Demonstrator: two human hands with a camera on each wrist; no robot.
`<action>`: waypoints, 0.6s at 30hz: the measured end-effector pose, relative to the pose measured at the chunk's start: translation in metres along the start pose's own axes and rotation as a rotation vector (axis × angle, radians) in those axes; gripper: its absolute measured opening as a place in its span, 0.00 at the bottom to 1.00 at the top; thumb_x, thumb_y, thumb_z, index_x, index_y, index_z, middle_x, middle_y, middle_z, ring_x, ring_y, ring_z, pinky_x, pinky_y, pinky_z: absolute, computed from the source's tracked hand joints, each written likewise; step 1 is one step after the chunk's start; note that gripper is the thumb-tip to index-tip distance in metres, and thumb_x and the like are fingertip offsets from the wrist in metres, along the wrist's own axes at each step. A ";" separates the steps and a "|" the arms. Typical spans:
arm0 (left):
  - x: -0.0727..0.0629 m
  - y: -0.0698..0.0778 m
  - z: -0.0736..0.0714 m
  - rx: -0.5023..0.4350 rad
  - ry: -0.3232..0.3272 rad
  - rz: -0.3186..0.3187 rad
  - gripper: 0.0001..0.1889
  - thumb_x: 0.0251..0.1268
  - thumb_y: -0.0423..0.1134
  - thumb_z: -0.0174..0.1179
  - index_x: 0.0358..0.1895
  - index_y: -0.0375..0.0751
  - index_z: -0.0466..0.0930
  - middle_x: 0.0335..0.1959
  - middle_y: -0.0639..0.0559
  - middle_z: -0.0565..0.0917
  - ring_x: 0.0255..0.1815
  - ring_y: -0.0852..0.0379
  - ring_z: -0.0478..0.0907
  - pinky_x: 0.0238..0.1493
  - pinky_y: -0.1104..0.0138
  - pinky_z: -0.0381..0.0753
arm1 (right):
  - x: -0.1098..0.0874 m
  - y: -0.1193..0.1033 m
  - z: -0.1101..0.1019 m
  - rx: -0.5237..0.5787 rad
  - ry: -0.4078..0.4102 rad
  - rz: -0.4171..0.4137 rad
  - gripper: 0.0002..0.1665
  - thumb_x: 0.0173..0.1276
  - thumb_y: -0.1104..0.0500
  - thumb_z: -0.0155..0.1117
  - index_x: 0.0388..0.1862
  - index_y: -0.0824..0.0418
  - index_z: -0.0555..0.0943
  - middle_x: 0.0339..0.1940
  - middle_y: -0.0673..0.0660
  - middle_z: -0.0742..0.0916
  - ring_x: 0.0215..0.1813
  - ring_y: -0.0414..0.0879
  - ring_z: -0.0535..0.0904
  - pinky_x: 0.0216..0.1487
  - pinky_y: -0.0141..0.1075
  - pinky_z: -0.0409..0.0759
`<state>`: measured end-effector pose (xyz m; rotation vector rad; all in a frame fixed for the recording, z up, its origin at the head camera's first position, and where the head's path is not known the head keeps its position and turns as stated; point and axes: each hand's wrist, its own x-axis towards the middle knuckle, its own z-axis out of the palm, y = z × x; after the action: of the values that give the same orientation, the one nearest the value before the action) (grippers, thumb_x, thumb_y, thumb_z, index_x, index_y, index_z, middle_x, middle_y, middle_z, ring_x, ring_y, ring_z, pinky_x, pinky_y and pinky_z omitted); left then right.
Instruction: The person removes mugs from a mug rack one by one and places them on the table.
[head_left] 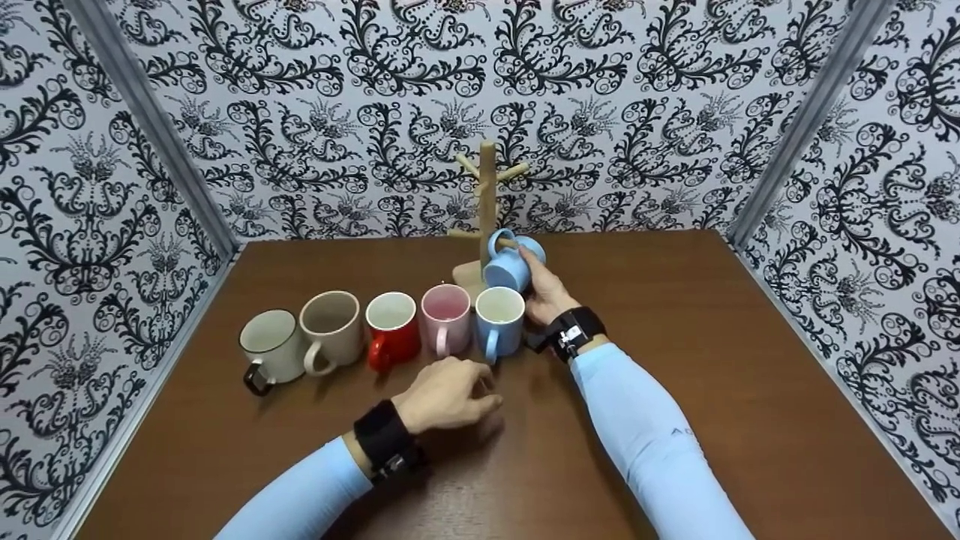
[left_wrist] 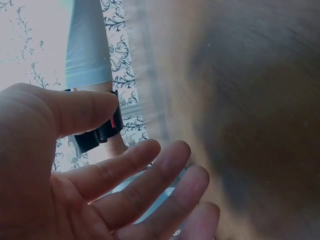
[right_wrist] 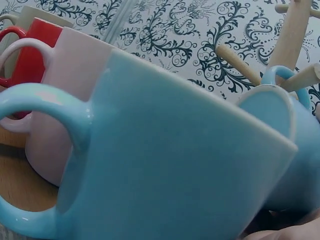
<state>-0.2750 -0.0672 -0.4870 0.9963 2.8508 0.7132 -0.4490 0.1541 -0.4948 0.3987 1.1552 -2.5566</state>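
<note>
My right hand [head_left: 550, 291] grips a light blue mug [head_left: 510, 268], tipped on its side at the wooden mug tree [head_left: 487, 199]. Its handle loops around a lower peg [right_wrist: 300, 78] in the right wrist view. A second light blue mug [head_left: 500, 311] stands upright just in front of it and fills much of the right wrist view. Held low over the table, my left hand [head_left: 448, 395] has nothing in it, and its fingers [left_wrist: 145, 192] are loosely bent and spread from the thumb.
Left of the upright blue mug, a pink mug [head_left: 446, 319], a red mug [head_left: 393, 330], a beige mug [head_left: 331, 330] and a cream mug [head_left: 274, 345] with a black handle stand in a row on the brown table [head_left: 675, 390]. Patterned walls [head_left: 420, 67] enclose it.
</note>
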 end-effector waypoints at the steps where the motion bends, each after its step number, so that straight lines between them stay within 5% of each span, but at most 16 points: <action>1: 0.000 0.001 0.000 0.003 0.003 0.012 0.13 0.73 0.50 0.72 0.47 0.44 0.93 0.33 0.51 0.95 0.34 0.53 0.89 0.35 0.58 0.86 | 0.000 0.000 0.001 0.002 0.000 -0.004 0.43 0.87 0.41 0.62 0.87 0.61 0.63 0.60 0.58 0.85 0.57 0.49 0.86 0.65 0.38 0.88; 6: 0.002 0.004 0.001 0.020 0.003 0.037 0.13 0.73 0.51 0.71 0.46 0.46 0.93 0.31 0.55 0.93 0.31 0.57 0.86 0.33 0.61 0.85 | 0.001 -0.001 0.003 -0.018 0.002 -0.006 0.37 0.87 0.37 0.59 0.80 0.60 0.70 0.50 0.56 0.88 0.49 0.48 0.87 0.55 0.37 0.87; 18: 0.004 0.009 0.002 -0.019 -0.009 0.064 0.13 0.75 0.50 0.71 0.48 0.44 0.94 0.32 0.55 0.94 0.30 0.61 0.84 0.33 0.65 0.83 | 0.005 -0.004 0.007 -0.002 0.015 -0.012 0.26 0.84 0.38 0.59 0.63 0.57 0.78 0.45 0.55 0.90 0.46 0.48 0.87 0.49 0.39 0.89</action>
<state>-0.2724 -0.0582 -0.4843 1.0893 2.8108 0.7368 -0.4565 0.1508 -0.4896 0.4125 1.1692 -2.5667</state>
